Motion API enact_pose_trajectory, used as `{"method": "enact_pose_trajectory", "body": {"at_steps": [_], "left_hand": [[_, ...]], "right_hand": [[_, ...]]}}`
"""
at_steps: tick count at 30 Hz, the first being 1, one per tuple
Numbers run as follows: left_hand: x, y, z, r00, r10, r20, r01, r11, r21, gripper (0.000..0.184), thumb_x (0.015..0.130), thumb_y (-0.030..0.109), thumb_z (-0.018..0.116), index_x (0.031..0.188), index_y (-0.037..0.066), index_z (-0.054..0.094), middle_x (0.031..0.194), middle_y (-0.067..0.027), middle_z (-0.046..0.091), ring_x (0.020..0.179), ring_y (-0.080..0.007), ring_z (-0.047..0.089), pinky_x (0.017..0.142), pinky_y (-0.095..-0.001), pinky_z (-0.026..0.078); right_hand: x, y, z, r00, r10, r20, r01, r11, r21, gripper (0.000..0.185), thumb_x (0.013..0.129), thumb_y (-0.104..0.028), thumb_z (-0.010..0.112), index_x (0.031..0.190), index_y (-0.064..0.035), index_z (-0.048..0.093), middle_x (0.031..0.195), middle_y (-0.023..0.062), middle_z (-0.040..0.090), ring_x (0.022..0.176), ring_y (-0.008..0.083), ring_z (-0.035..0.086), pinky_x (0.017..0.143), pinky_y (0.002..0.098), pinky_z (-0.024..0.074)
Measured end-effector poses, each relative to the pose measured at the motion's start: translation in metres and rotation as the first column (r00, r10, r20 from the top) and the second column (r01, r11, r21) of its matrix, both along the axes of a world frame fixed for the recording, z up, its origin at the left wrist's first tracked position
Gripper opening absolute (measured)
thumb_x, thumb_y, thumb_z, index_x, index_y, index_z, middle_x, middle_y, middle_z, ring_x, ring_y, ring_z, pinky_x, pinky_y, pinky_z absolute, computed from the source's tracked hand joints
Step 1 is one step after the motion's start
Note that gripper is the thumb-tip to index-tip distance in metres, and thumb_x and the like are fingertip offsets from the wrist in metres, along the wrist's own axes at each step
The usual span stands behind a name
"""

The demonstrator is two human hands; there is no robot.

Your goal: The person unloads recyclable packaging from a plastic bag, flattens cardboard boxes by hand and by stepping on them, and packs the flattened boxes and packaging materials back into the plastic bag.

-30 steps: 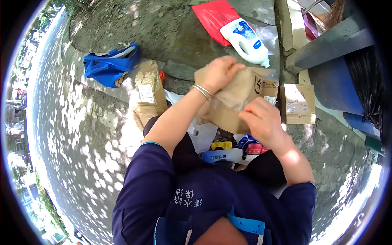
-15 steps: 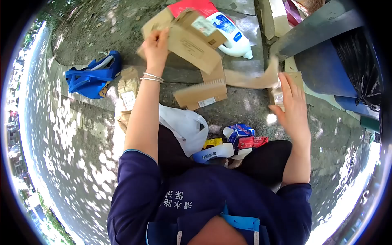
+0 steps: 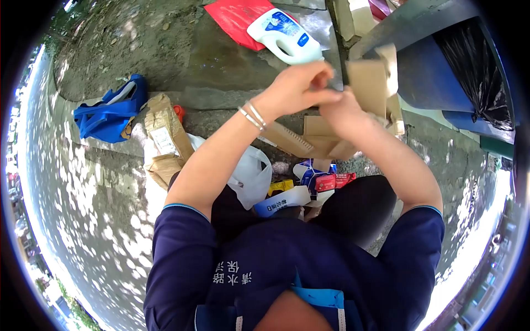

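Out over the ground, the left hand point(image 3: 302, 91) is curling its fingers by the right hand point(image 3: 346, 115) (too blurry to tell if either's pinching anything), while the cardboard piece point(image 3: 368, 85) is showing right beside the right hand.

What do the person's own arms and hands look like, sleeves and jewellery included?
Two thin silvery bangles sit above the left hand; none show above the right hand. Both are gloveless. The short sleeves are dark navy with light blue edging.
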State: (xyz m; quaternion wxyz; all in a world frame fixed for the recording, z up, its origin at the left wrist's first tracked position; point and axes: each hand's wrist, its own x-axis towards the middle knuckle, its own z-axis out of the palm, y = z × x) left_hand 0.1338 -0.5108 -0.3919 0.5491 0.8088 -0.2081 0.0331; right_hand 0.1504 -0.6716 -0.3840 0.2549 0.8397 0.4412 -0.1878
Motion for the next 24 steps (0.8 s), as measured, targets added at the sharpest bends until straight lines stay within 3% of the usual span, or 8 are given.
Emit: {"method": "enact_pose_trajectory", "body": {"at_steps": [5, 8, 14, 19, 21, 22, 23, 24], "left_hand": [[-0.046, 0.005, -0.119, 0.901, -0.112, -0.418, 0.253, 0.920, 0.299, 0.088, 0.062, 0.051, 0.081, 0.127, 0.004, 0.045, 0.115, -0.0195, 0.060, 0.100, -0.0307, 0.062, 0.086, -0.0379, 0.049], [-0.061, 0.000, -0.121, 0.849, -0.142, -0.509, 0.432, 0.741, 0.514, 0.080, 0.064, 0.044, 0.080, 0.125, 0.004, 0.048, 0.114, -0.0186, 0.061, 0.101, -0.0334, 0.061, 0.086, -0.0403, 0.049], [-0.084, -0.034, -0.137, 0.932, -0.219, -0.288, 0.351, 0.739, 0.575, 0.050, 0.070, 0.022, 0.070, 0.116, 0.008, 0.057, 0.101, -0.0166, 0.064, 0.098, -0.0330, 0.062, 0.082, -0.0415, 0.050], [-0.057, -0.015, -0.112, 0.951, -0.098, -0.293, 0.264, 0.749, 0.608, 0.027, 0.070, 0.014, 0.063, 0.096, 0.006, 0.065, 0.093, -0.0177, 0.065, 0.089, -0.0354, 0.062, 0.080, -0.0445, 0.050], [-0.039, 0.014, -0.065, 0.849, -0.010, -0.529, 0.042, 0.998, 0.048, 0.029, 0.076, 0.007, 0.064, 0.105, 0.003, 0.061, 0.093, -0.0112, 0.068, 0.088, -0.0200, 0.065, 0.076, -0.0342, 0.052], [-0.032, 0.016, -0.049, 0.830, -0.071, -0.553, -0.170, 0.912, -0.373, 0.025, 0.084, 0.005, 0.061, 0.109, 0.003, 0.059, 0.095, -0.0058, 0.067, 0.090, -0.0118, 0.062, 0.073, -0.0286, 0.052], [-0.023, 0.027, -0.031, 0.840, 0.042, -0.541, -0.291, 0.876, -0.384, 0.021, 0.089, 0.008, 0.060, 0.110, 0.004, 0.059, 0.099, -0.0032, 0.067, 0.090, -0.0103, 0.062, 0.072, -0.0277, 0.053], [-0.022, 0.025, -0.005, 0.860, 0.061, -0.507, -0.342, 0.807, -0.482, 0.024, 0.091, 0.012, 0.060, 0.113, 0.003, 0.057, 0.101, -0.0026, 0.066, 0.091, -0.0096, 0.063, 0.074, -0.0267, 0.054]], "right_hand": [[0.029, -0.064, -0.018, 0.966, -0.177, -0.191, 0.148, 0.977, -0.154, 0.021, 0.076, -0.017, 0.064, 0.094, -0.0087, 0.070, 0.097, 0.0123, 0.068, 0.089, 0.0274, 0.067, 0.075, 0.0375, 0.0533], [0.016, -0.091, -0.029, 0.896, -0.203, -0.395, 0.259, 0.962, 0.092, 0.039, 0.065, -0.027, 0.076, 0.099, -0.0079, 0.068, 0.100, 0.0104, 0.066, 0.099, 0.0279, 0.062, 0.082, 0.0409, 0.0492], [-0.020, -0.102, -0.055, 0.878, -0.275, -0.392, 0.164, 0.942, -0.293, 0.027, 0.065, -0.019, 0.073, 0.088, -0.0060, 0.071, 0.087, 0.0119, 0.068, 0.089, 0.0300, 0.065, 0.078, 0.0419, 0.0504], [0.027, -0.141, -0.027, 0.966, -0.145, -0.213, 0.212, 0.919, 0.332, 0.015, 0.068, -0.014, 0.069, 0.080, -0.0044, 0.070, 0.075, 0.0117, 0.067, 0.071, 0.0276, 0.064, 0.061, 0.0376, 0.0505], [0.050, -0.154, 0.030, 0.913, -0.256, -0.317, 0.405, 0.664, 0.629, 0.013, 0.074, -0.013, 0.069, 0.081, -0.0026, 0.067, 0.072, 0.0085, 0.065, 0.067, 0.0191, 0.061, 0.060, 0.0320, 0.0482], [0.055, -0.156, 0.049, 0.795, -0.346, -0.498, 0.606, 0.459, 0.649, 0.012, 0.078, -0.012, 0.068, 0.082, -0.0017, 0.066, 0.072, 0.0076, 0.063, 0.066, 0.0156, 0.059, 0.061, 0.0306, 0.0466], [0.052, -0.148, 0.053, 0.798, -0.347, -0.492, 0.602, 0.447, 0.662, 0.012, 0.078, -0.012, 0.068, 0.082, -0.0017, 0.066, 0.072, 0.0076, 0.063, 0.066, 0.0156, 0.059, 0.061, 0.0306, 0.0466], [0.045, -0.130, 0.057, 0.801, -0.309, -0.513, 0.573, 0.151, 0.805, 0.011, 0.080, -0.010, 0.068, 0.085, -0.0007, 0.065, 0.072, 0.0054, 0.061, 0.066, 0.0126, 0.055, 0.061, 0.0279, 0.0449]]}}
